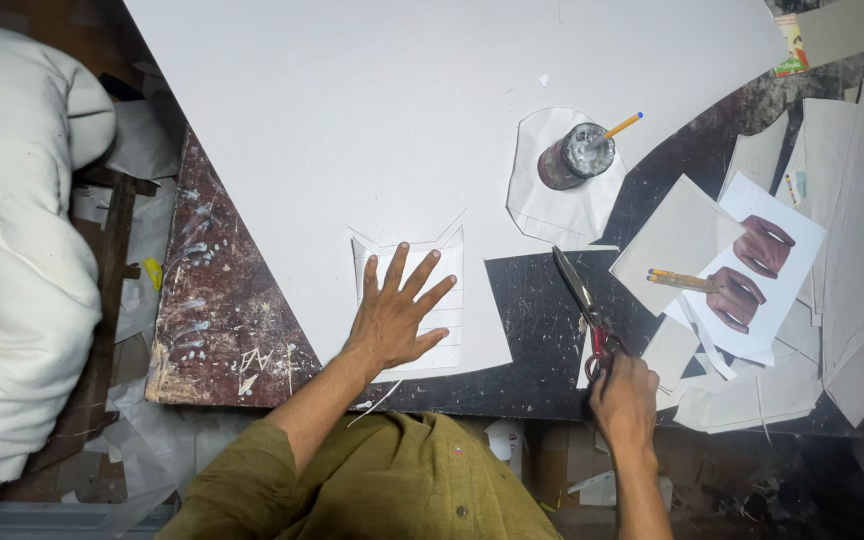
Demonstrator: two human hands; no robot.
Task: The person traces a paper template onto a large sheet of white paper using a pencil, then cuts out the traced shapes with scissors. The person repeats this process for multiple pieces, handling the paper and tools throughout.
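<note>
Pressing the paper pattern (pixel 432 300) flat on the grey board (pixel 432 120), the left hand (pixel 397 315) lay spread wide; the right hand (pixel 624 395) gripped scissors (pixel 584 300), seemingly poised for cutting, blades needing alignment

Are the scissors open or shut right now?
Shut, it seems: the scissors in the right hand show as one narrow point on the dark table, with no gap between blades.

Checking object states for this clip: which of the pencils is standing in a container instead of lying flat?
The yellow pencil with a blue tip, standing tilted in the grey pot. The other two pencils lie flat on the printed sheet.
</note>
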